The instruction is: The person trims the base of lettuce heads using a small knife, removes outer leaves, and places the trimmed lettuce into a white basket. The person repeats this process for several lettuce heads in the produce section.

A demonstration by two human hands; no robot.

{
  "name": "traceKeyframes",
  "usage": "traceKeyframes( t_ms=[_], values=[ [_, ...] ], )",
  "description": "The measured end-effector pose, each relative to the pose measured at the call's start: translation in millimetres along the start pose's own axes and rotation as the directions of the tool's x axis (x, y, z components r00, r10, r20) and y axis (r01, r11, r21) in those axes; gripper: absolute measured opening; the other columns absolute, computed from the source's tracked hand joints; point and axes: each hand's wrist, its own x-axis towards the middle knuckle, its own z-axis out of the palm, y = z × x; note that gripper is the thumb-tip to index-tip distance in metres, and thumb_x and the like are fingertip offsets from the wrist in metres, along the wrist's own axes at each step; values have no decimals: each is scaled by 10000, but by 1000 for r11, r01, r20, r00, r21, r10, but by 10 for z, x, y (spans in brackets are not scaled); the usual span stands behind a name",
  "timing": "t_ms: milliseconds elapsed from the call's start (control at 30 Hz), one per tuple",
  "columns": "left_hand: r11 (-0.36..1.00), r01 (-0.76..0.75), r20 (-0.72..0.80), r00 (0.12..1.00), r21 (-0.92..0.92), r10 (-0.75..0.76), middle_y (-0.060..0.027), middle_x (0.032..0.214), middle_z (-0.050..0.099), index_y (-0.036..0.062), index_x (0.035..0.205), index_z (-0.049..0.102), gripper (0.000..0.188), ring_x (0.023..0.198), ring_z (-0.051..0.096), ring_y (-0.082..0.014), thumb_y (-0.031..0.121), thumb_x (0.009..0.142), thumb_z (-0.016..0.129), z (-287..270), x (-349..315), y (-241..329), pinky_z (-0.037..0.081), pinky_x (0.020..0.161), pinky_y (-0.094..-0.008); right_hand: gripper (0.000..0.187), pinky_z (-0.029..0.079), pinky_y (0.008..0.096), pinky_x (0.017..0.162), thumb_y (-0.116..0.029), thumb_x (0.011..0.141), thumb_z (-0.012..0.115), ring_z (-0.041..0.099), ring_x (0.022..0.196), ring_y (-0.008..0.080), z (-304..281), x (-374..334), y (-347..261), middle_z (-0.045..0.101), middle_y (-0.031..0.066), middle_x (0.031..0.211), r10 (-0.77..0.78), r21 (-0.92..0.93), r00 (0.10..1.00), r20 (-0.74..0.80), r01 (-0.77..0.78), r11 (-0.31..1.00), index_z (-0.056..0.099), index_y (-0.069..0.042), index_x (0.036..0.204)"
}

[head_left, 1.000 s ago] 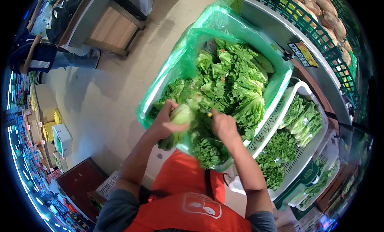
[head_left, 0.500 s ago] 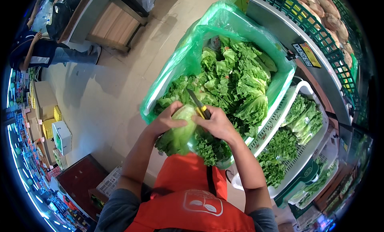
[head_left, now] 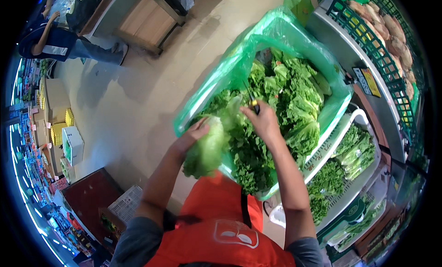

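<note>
My left hand [head_left: 190,137] is wrapped round the side of a pale green head of lettuce [head_left: 209,145], its leafy end hanging down toward my apron. In my right hand [head_left: 265,123] is a yellow-and-black utility knife [head_left: 252,101], its blade pointing away from me. A loose, blurred leaf [head_left: 233,111] lies between the lettuce and my right fingertips; whether those fingers touch it I cannot tell. Below both hands stands a crate lined with green plastic [head_left: 202,95], heaped with loose lettuce leaves [head_left: 301,101].
White baskets [head_left: 354,168] of bagged leafy greens stand at the right. Beyond them, a metal shelf edge [head_left: 340,43] carries a dark green crate [head_left: 368,34] of brownish root vegetables. A person [head_left: 60,41] stands far left near a wooden-sided counter [head_left: 147,20].
My right hand has moved away from the lettuce, up and over the crate, with the knife. A leaf now shows between the hands. The whole view has shifted a little.
</note>
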Motion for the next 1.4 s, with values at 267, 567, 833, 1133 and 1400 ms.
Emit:
traceKeyframes(
  t_ms=[267, 567, 833, 1133, 1400],
  values=[
    [985, -85, -9, 996, -149, 84, -75, 1287, 391, 29, 1322, 262, 507, 1163, 394, -174, 302, 917, 400, 218, 5, 136, 316, 964, -319, 468, 455, 237, 652, -228, 705, 714, 546, 724, 101, 341, -467, -138, 600, 69, 836, 32, 324, 995, 93, -61, 944, 541, 32, 1053],
    [987, -140, -45, 990, -77, 136, -55, 1183, 454, 54, 1328, 236, 578, 1088, 430, -133, 156, 851, 545, 366, 1, -82, 359, 914, -281, 236, 420, 264, 549, -148, 727, 669, 501, 583, 120, 328, -455, -44, 585, 73, 720, -241, 189, 969, -58, 248, 950, 593, 14, 882],
    [960, -19, 39, 999, -279, 31, -97, 1086, 504, 38, 1273, 326, 565, 948, 512, -175, 336, 841, 533, 139, -120, -79, 424, 821, -314, 139, 325, 230, 467, -120, 755, 591, 383, 509, 44, -28, -414, -133, 469, -33, 580, 102, 313, 973, 208, -165, 935, 593, -3, 830],
    [822, 133, 308, 950, -554, 54, -101, 889, 523, 43, 1270, 348, 742, 740, 513, -193, 616, 800, 382, 207, -148, 1, 450, 649, -312, 324, 427, 260, 653, -140, 762, 617, 504, 689, 113, 148, -178, -3, 564, 44, 794, 72, 293, 985, 155, -116, 949, 558, 2, 1047],
    [832, 210, 181, 974, -513, -135, -135, 920, 580, 66, 1160, 443, 497, 740, 572, -198, 471, 892, 336, 285, -95, 55, 487, 641, -308, 421, 415, 301, 800, -163, 706, 690, 514, 935, 213, 298, -262, -164, 509, 133, 1037, -217, 196, 973, -83, 229, 953, 537, 26, 1049]
  ],
)
